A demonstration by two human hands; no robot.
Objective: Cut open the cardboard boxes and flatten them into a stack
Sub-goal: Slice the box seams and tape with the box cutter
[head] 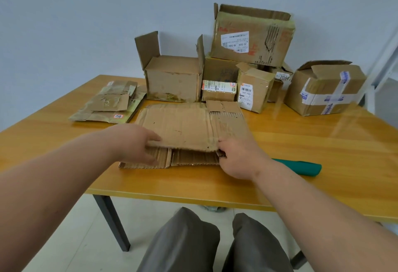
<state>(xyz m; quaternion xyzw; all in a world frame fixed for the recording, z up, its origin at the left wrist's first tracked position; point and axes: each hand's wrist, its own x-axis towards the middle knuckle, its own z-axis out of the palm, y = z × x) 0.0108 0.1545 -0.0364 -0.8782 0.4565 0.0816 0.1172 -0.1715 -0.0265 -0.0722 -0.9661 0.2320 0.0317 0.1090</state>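
Note:
A flattened brown cardboard box (pixel 185 127) lies on the yellow wooden table (pixel 323 142) in front of me. My left hand (pixel 133 142) grips its near left edge, thumb on top and fingers under the panel. My right hand (pixel 239 157) pinches the near right corner. Two short flaps (pixel 172 158) stick out beneath the lifted near edge. A stack of flattened boxes (pixel 109 103) rests at the left. A green-handled cutter (pixel 301 167) lies on the table just right of my right wrist.
Several uncut boxes stand along the back: an open-flapped one (pixel 172 77), small labelled ones (pixel 254 90), a large one (pixel 252 36) piled on top, and a taped one (pixel 323 88) at the right. The wall is right behind them. My knees show under the table's near edge.

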